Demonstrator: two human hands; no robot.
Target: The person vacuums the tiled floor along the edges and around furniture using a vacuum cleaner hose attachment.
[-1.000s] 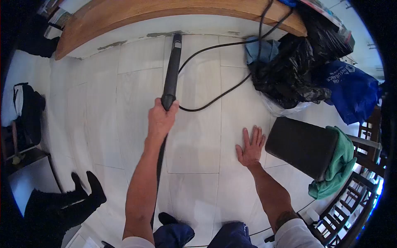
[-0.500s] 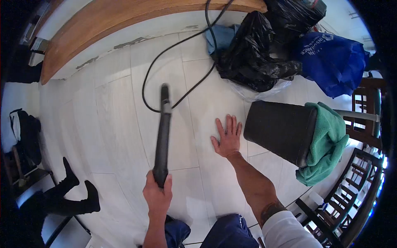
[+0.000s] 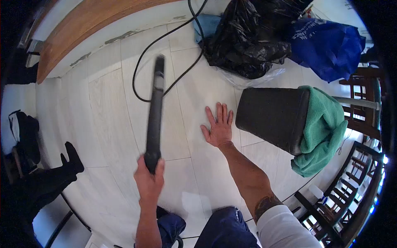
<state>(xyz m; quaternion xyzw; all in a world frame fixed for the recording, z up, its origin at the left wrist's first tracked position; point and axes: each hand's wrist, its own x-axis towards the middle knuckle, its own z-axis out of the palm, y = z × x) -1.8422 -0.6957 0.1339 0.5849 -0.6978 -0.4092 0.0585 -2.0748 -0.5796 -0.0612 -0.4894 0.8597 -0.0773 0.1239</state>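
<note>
The pale floor (image 3: 111,136) fills the middle of your frame; black bags (image 3: 248,41) crowd its upper right; the black wand (image 3: 154,118) runs left of centre, far end blurred; your right hand (image 3: 220,131) lies fingers wide on the floor at centre; your left hand (image 3: 149,181) grips the wand's near end; work seems under way; how much is done or left doesn't show.

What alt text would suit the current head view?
A person's left hand grips a black tube pointing away from the body; the right hand is spread on a pale floor. Beside the right hand is a dark box-like object with a green cloth at one end; a black bag and a blue bag lie beyond.
</note>
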